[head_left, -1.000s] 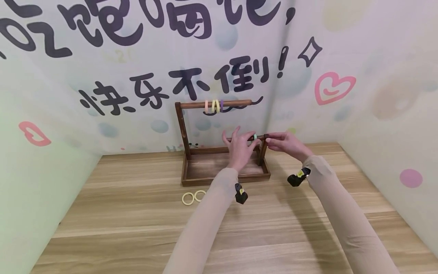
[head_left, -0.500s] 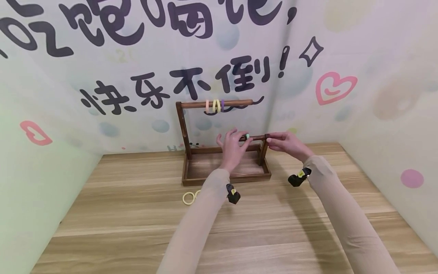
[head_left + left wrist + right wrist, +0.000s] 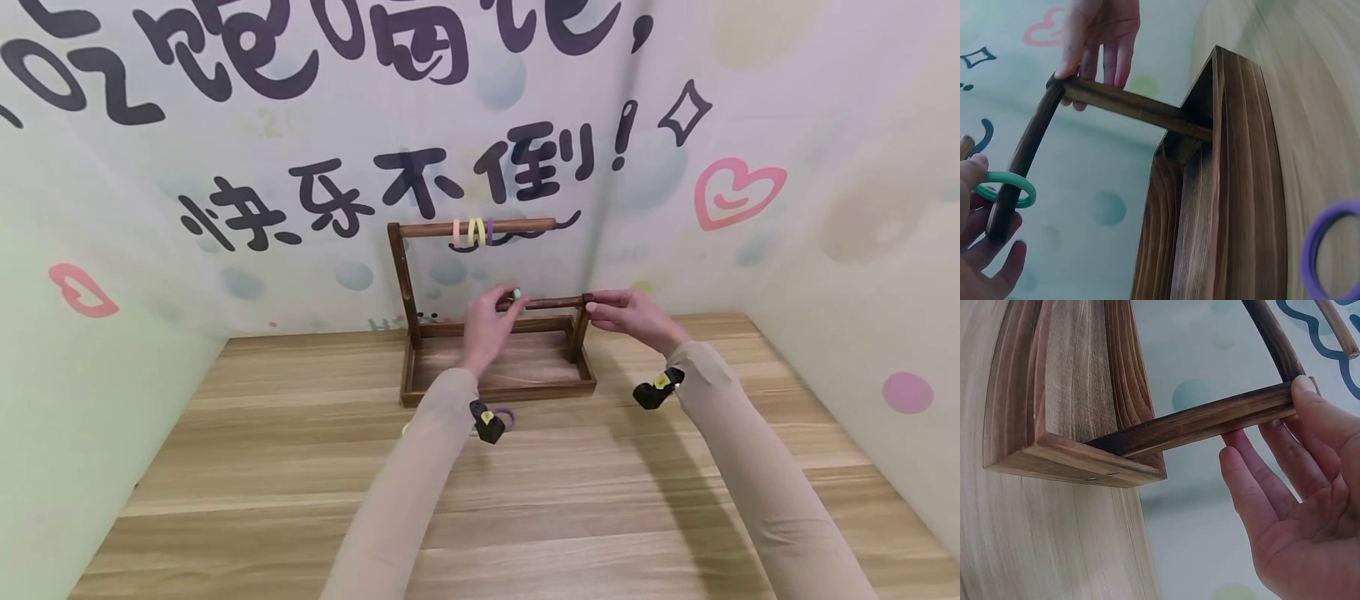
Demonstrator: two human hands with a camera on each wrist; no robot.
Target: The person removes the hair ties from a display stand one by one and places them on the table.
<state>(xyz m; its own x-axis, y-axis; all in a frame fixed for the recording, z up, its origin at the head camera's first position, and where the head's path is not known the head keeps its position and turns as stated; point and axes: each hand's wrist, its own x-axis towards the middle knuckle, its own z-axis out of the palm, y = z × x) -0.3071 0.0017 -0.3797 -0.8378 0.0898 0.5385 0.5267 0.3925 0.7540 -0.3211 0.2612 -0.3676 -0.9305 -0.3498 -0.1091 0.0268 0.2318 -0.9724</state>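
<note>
A mint green ring (image 3: 1015, 177) encircles the lower bar (image 3: 555, 303) of a dark wooden rack, near the bar's free end. My left hand (image 3: 485, 327) pinches this ring between thumb and fingers, and other fingertips lie by the bar's tip in the left wrist view. At the bar's other end, my right hand (image 3: 632, 315) holds the top of the short post (image 3: 1222, 415), thumb on one side and fingers on the other. The taller upper bar (image 3: 525, 225) carries a pink ring (image 3: 456, 233), two pale yellow rings (image 3: 481, 233) and a purple ring (image 3: 490, 232).
The rack's shallow tray base (image 3: 540, 390) stands on the wooden table (image 3: 570, 500), close to the printed back wall (image 3: 337, 283). A loose purple ring (image 3: 513, 419) lies in front of it. My left sleeve (image 3: 408, 475) mostly hides other rings there.
My left hand has slid the mint green ring leftward along the lower bar, from near the post to the free end. The right hand keeps its place on the post.
</note>
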